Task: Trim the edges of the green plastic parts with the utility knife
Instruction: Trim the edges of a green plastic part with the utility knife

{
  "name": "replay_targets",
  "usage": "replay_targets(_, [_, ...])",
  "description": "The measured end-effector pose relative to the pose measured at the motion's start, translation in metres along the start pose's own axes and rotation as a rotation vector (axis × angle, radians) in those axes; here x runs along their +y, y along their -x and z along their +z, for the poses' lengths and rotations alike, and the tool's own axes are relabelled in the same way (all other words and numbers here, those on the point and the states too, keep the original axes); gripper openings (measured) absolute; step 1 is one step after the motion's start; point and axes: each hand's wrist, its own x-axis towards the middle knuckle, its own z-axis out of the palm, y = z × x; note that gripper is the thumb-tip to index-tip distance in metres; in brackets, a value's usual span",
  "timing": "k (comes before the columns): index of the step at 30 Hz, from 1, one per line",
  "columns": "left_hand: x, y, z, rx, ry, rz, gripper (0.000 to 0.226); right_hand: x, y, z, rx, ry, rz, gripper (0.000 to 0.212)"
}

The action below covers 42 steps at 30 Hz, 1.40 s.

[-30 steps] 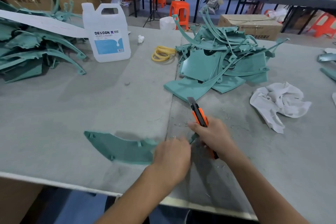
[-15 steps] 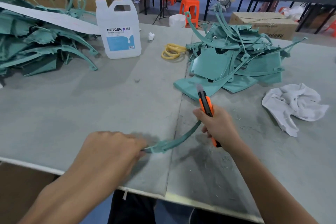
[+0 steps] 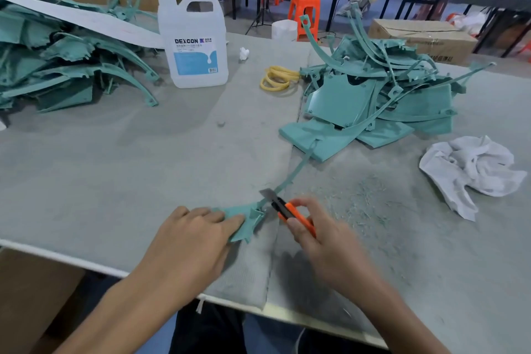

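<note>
The right grip (image 3: 321, 234) is closed around the orange utility knife (image 3: 291, 213). The short extended blade meets the green plastic part (image 3: 248, 218) where its thin curved arm joins the wider end, which appears to be the edge being trimmed.

The left grip (image 3: 195, 236) lies with its fingers flat on that wider end and pins it to the bench (image 3: 115, 158). This probably stops the part sliding under the cut, and it places the fingers beside the blade, not ahead of it.

Fine green shavings (image 3: 362, 198) lie just right of the knife. A pile of green parts (image 3: 373, 95) sits beyond, within reach, and a second pile (image 3: 57, 66) sits far left.
</note>
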Motion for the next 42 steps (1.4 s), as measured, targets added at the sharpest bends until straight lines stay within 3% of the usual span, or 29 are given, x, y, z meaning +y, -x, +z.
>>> replay_targets(6, [0.000,-0.001,0.006,-0.063,0.017,-0.051,0.055,-0.005,-0.003,0.008,-0.030,0.236,-0.011,0.026])
replay_targets(12, [-0.001,-0.003,0.008,-0.035,-0.009,-0.041,0.046,-0.010,-0.003,0.005,0.002,0.245,-0.015,0.029])
replay_targets(17, [0.000,-0.006,0.011,-0.054,-0.065,-0.040,0.055,-0.012,-0.010,0.000,0.010,0.292,-0.008,0.028])
replay_targets(25, [0.006,-0.014,0.004,-0.111,-0.160,0.008,0.046,0.020,-0.049,-0.055,0.200,0.597,0.081,0.025])
replay_targets(28, [0.008,-0.017,0.001,-0.136,-0.179,0.003,0.047,0.011,-0.047,-0.051,0.249,0.645,0.020,0.025])
replay_targets(33, [0.012,-0.022,0.000,-0.150,-0.206,0.000,0.038,-0.012,-0.023,-0.013,-0.008,0.533,-0.111,0.022])
replay_targets(42, [0.017,-0.023,0.001,-0.158,-0.217,0.000,0.038,-0.009,-0.025,-0.020,-0.059,0.481,-0.064,0.024])
